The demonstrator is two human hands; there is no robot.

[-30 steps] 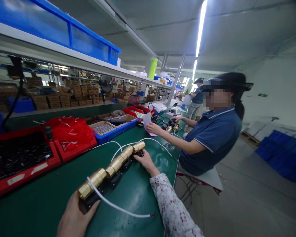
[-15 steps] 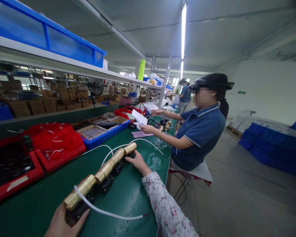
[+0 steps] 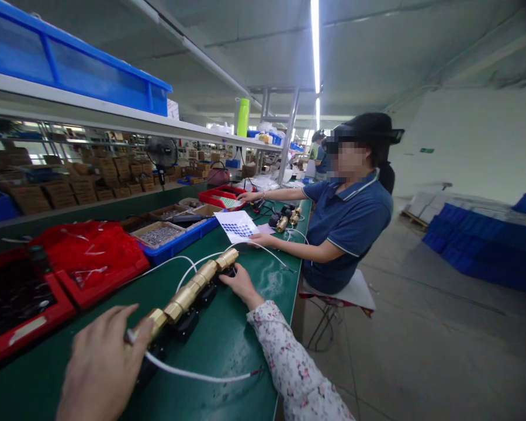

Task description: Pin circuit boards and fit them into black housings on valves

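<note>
A row of brass valves with black bodies and white cables lies end to end on the green bench. My left hand covers the near end of the row, fingers curled over the nearest brass valve. My right hand, in a floral sleeve, rests against the far end, fingers closed on the last valve's black body.
A co-worker in a blue polo sits further along the bench, holding a white sheet with blue dots. Red trays and a blue tray of small parts line the left. A shelf with blue bins runs overhead.
My left hand has risen from under the near end of the row to lie over the nearest valve. The co-worker has laid the sheet lower. My view has swung right.
</note>
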